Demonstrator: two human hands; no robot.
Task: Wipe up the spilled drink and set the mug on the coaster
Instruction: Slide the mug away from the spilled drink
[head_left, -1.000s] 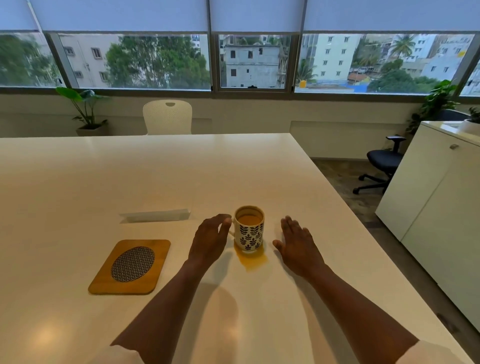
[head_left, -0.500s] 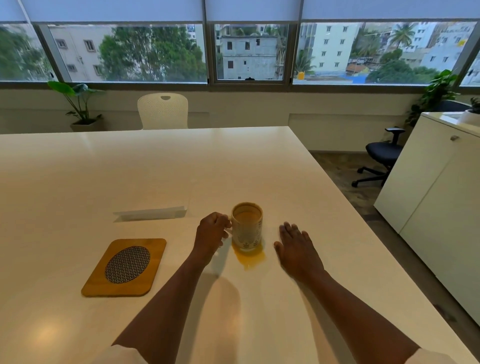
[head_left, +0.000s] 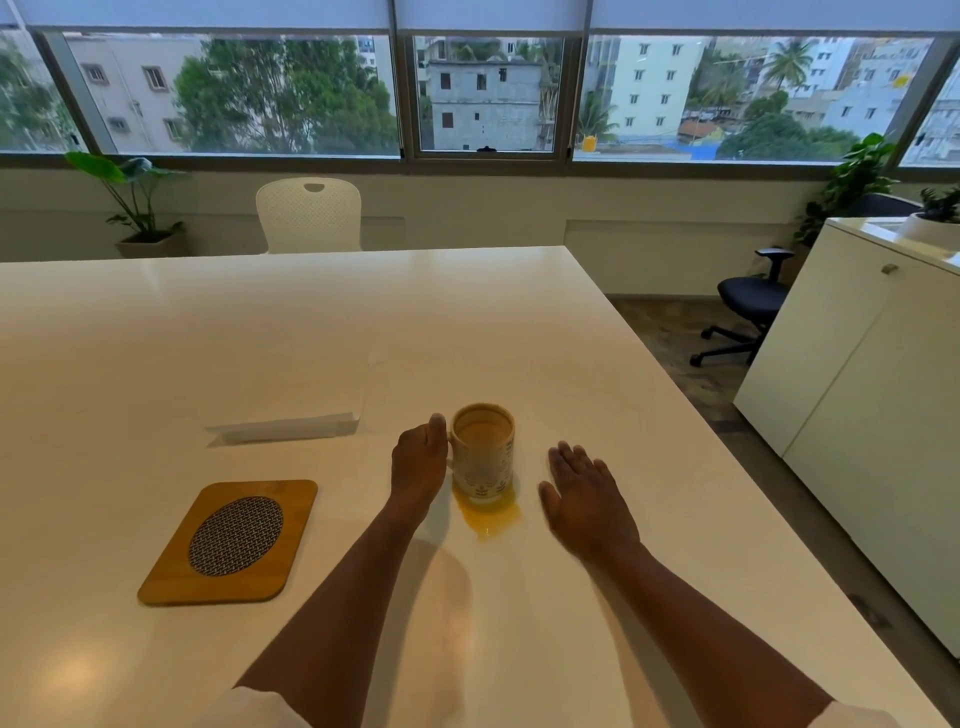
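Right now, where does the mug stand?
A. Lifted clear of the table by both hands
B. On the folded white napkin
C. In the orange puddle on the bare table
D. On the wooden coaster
C. The mug sits in the orange spill on the table, with the coaster off to its left and bare.

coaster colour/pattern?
Wooden tan coaster with a dark woven oval centre; head view.
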